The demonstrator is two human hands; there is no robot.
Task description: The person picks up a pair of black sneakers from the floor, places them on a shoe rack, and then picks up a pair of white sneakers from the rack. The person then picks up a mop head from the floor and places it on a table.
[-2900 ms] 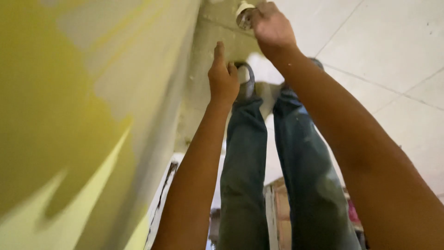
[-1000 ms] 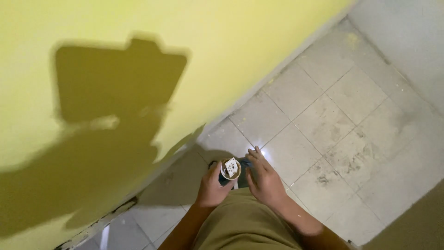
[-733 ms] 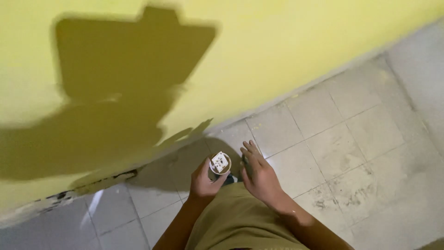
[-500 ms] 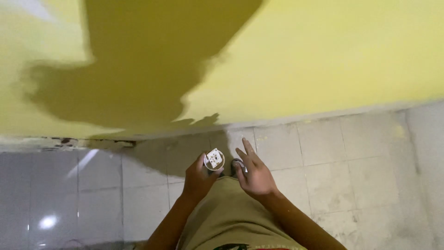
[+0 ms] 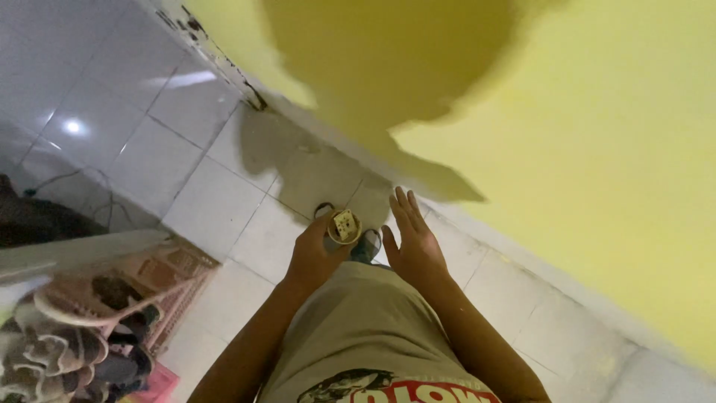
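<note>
**Small round object held over tiled floor beside yellow wall**

At 8 o'clock a pink rack holds sandals on the white tiled floor. Near centre, the left hand is curled around a small round object with a pale square top, gripping it upright. Just beside it at 3 o'clock, the right hand is spread flat, fingers extended, holding nothing. The yellow wall fills 1 to 3 o'clock.

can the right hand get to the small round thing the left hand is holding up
Probably yes. The right hand is open, fingers spread, just beside the small round container gripped in the left hand. Only a narrow gap of air lies between them; nothing stands in it.
</note>
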